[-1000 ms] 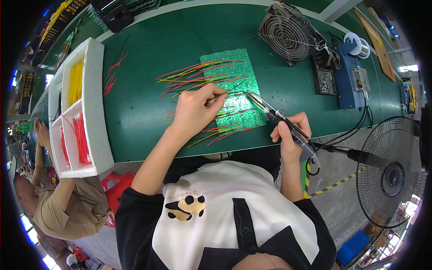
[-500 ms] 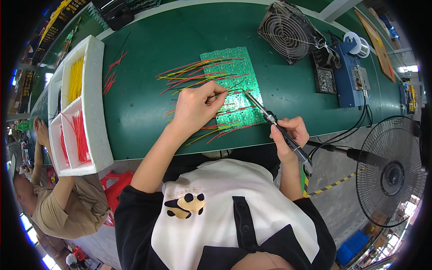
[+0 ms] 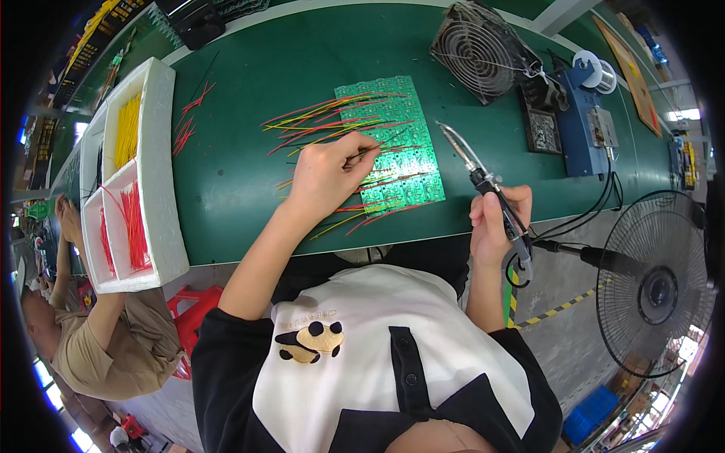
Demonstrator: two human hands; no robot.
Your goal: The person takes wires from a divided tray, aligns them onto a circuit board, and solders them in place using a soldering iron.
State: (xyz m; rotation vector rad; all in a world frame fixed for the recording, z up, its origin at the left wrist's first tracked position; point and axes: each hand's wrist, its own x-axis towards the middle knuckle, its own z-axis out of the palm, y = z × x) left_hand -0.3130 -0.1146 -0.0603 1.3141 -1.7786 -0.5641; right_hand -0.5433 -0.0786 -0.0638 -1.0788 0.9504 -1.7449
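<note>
Head view: at far left we see a white foam tray point(image 3: 168, 204) with yellow wires point(image 3: 127, 136) and red wires point(image 3: 133, 226). Next, the fingers of our left hand point(image 3: 326, 172) pinch a thin dark wire point(image 3: 394, 137) over the green circuit board point(image 3: 420, 162), which lies on the tabletop point(image 3: 226, 166) beneath those fingertips and extends rightward. Our right hand point(image 3: 495, 226) grips a soldering iron point(image 3: 481, 180), its tip beyond the board's right edge.
</note>
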